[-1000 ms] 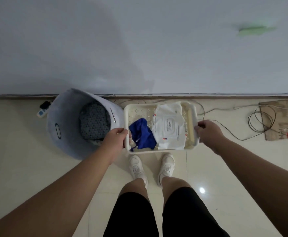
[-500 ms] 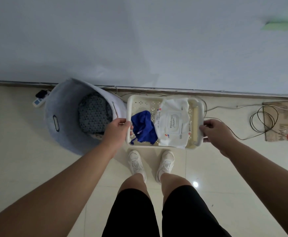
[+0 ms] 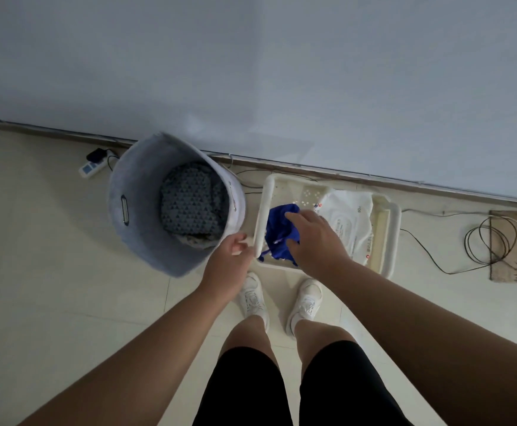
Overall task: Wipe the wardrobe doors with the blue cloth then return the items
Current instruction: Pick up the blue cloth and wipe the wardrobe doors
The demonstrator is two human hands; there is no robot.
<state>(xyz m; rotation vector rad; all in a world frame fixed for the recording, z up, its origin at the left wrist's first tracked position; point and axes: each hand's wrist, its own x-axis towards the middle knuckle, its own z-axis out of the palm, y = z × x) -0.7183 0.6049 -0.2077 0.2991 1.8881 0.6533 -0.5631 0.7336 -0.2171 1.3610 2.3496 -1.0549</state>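
Standing at the foot of a pale wall, I reach down with my right hand onto the blue cloth. My fingers curl over its far edge and my thumb closes in on its near side, so the hand has hold of the fabric. The cloth lies crumpled in the left end of a white tray. Its long axis runs from far to near beside the tray's left rim, and a thin tail points toward me.

My left hand grips that left rim at its near corner, fingers wrapped round it. The tray's long axis runs left to right along the skirting. I cannot tell whether the tray sits on the floor.

A white packet of wipes lies flat in the right half of the tray, touching my right hand. Its label carries red marks and grey print, too small and blurred to read.

Just left of the tray a grey felt basket holds a dark patterned fabric. A power strip lies at far left, and coiled cables at right. My white shoes stand just near of the tray.
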